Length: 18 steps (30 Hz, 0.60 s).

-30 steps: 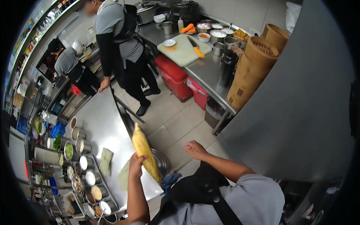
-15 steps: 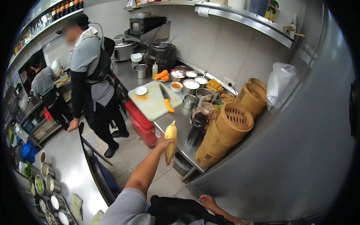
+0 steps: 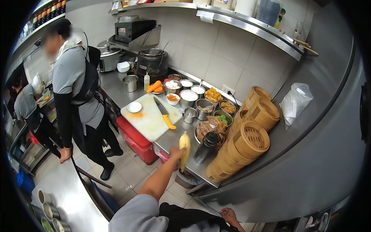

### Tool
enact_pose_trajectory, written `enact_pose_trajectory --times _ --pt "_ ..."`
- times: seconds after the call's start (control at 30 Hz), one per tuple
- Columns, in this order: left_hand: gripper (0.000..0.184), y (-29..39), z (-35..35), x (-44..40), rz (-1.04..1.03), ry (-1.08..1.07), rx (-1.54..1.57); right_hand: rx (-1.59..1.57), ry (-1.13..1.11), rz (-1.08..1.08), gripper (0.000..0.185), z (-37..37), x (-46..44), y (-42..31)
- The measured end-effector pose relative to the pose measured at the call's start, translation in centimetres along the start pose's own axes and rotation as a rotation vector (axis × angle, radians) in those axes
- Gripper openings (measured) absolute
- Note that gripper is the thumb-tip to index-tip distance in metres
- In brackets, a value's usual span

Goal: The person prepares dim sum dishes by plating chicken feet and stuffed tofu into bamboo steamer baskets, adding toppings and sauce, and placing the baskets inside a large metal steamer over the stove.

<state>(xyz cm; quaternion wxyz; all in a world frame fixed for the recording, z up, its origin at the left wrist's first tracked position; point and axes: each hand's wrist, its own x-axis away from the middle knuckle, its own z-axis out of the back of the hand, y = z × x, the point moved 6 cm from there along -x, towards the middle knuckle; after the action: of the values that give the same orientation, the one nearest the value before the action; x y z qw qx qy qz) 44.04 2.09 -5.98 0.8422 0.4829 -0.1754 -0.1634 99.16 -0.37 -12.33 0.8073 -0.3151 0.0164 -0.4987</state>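
Note:
My left hand [image 3: 177, 152] is closed around a long, tapered yellow piece of produce [image 3: 185, 150], held upright in front of the counter edge. Its exact kind is hard to make out. On the counter just beyond it lie a knife with an orange handle [image 3: 168, 121] and a cutting board [image 3: 151, 129]. A black bottle [image 3: 206, 147] stands to the right of the produce. Low at my right side hangs my right hand [image 3: 228, 214], fingers loosely bent and apart, with nothing visible in it.
Bamboo steamers [image 3: 247, 141] are stacked at the counter's right end, beside a large metal panel [image 3: 293, 181]. Bowls of food, including a bowl of meat [image 3: 206, 127], line the wall. A co-worker [image 3: 75, 83] stands at left, by another steel table [image 3: 71, 185]. A red box [image 3: 135, 141] sits below the counter.
My view has shifted, bringing the counter and steamers closer. My left hand, still holding the yellow produce, has moved nearer the counter edge. My right hand stays low.

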Motion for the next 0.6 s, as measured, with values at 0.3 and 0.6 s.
enact_pose_trajectory --times 0.3,0.6 --pt "0.052 -17.6 7.7 2.2 0.041 -0.133 -0.103 0.438 0.264 -0.283 0.035 -1.1 3.6 5.5" --pt "0.066 -30.5 15.6 7.8 0.339 -0.587 -0.731 0.586 -0.206 0.208 0.026 -7.8 8.1 22.3"
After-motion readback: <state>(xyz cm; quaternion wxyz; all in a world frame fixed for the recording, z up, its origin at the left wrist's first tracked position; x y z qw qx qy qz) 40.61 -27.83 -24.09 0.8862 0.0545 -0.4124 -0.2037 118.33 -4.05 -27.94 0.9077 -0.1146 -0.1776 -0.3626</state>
